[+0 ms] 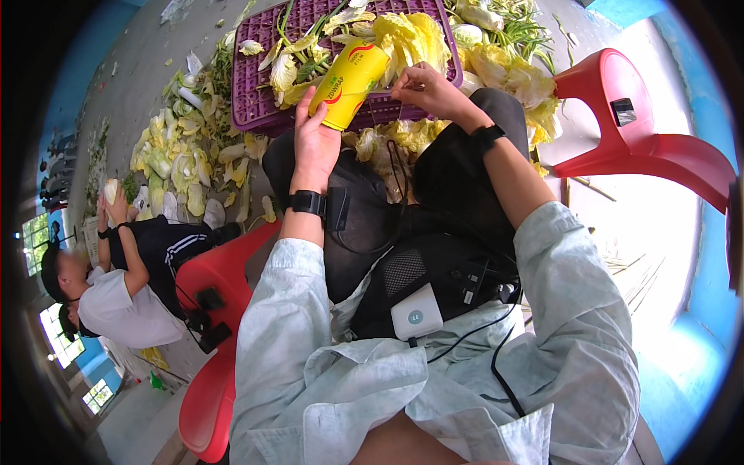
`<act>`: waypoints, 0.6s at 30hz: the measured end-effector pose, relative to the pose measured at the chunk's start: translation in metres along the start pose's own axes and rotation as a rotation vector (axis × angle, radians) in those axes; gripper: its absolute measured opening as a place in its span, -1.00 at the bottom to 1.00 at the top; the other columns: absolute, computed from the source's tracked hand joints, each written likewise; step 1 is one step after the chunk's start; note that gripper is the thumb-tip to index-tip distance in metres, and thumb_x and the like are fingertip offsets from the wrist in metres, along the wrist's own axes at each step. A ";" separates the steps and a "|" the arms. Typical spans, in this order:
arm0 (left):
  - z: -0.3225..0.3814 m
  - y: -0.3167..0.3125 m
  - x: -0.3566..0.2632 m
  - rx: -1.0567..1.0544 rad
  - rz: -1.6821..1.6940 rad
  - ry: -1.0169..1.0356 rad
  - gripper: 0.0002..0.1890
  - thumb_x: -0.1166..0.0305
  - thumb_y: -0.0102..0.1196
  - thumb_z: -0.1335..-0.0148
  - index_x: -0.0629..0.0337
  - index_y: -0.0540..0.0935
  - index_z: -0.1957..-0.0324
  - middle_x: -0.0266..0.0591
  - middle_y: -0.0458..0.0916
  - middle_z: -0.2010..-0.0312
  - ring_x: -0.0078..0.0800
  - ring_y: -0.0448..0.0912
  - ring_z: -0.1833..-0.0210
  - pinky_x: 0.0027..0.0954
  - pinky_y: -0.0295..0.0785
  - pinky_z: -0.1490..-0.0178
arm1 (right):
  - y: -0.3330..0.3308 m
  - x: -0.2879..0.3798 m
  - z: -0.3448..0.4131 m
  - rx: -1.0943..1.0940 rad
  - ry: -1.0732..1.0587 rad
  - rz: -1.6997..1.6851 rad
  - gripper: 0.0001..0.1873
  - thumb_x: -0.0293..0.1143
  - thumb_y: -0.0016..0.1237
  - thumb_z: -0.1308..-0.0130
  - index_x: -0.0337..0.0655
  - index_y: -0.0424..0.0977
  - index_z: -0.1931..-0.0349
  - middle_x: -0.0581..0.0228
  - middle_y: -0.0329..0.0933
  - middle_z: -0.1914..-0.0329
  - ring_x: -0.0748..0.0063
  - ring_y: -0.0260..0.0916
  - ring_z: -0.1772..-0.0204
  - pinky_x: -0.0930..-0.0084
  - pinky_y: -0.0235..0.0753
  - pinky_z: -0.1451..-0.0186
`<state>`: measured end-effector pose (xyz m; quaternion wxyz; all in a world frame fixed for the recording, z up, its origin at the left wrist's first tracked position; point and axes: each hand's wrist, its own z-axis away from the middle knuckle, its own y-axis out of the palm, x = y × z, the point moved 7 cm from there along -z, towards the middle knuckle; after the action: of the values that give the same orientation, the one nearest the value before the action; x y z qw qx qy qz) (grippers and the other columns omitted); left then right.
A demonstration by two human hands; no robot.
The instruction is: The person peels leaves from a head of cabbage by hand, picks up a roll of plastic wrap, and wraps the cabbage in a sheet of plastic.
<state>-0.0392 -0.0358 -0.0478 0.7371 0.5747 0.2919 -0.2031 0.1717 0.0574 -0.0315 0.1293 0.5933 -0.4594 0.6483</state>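
My left hand point(317, 136) cradles a yellow roll of food wrap film point(349, 84), tilted with its far end up and to the right. The wrapper bears printing and red marks. To the right of the roll, my right hand point(423, 87) is curled, thumb and fingertips pinched together on what looks like the faint edge of clear film point(401, 110). Both hands are above the near edge of a purple plastic crate point(250, 87), turned so its slotted face is up. Yellow napa cabbage leaves point(415, 40) lie on the crate, just beyond my hands.
Loose cabbage leaves point(180, 151) cover the floor to the left, with more heaped at right point(511, 75). Red plastic chairs point(628, 110) stand on both sides. A person point(131, 302) at left holds a pale cabbage point(110, 189). A white device point(417, 314) and cables lie on my lap.
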 end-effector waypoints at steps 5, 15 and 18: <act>0.000 0.009 0.004 0.059 -0.078 -0.003 -0.60 0.60 0.06 -0.39 0.04 0.48 -0.22 -0.05 0.46 -0.28 -0.16 0.43 -0.36 -0.10 0.29 -0.47 | 0.014 -0.027 0.006 0.057 0.298 -0.468 -0.80 -0.29 0.10 -0.47 -0.26 0.56 0.18 0.27 0.66 0.12 0.52 0.59 0.05 0.54 0.55 -0.02; 0.003 0.016 0.006 0.134 -0.174 -0.010 -0.63 0.63 0.06 -0.38 0.07 0.49 -0.18 -0.01 0.47 -0.26 -0.18 0.45 -0.33 -0.15 0.30 -0.46 | 0.000 -0.024 0.010 -0.106 0.492 -0.392 -0.70 -0.17 0.23 -0.36 -0.20 0.57 0.38 0.38 0.66 0.41 0.67 0.60 0.32 0.68 0.57 0.21; 0.004 0.017 0.006 0.117 -0.186 -0.016 -0.63 0.63 0.11 -0.37 0.09 0.51 -0.18 -0.07 0.53 -0.20 -0.27 0.48 -0.28 -0.21 0.32 -0.41 | 0.002 -0.031 0.010 -0.124 0.497 -0.432 -0.73 -0.25 0.23 -0.35 -0.17 0.52 0.44 0.43 0.63 0.44 0.72 0.58 0.33 0.71 0.56 0.21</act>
<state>-0.0232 -0.0351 -0.0391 0.6826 0.5855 0.3257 -0.2920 0.1851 0.0610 -0.0611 0.4076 0.4917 -0.3163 0.7015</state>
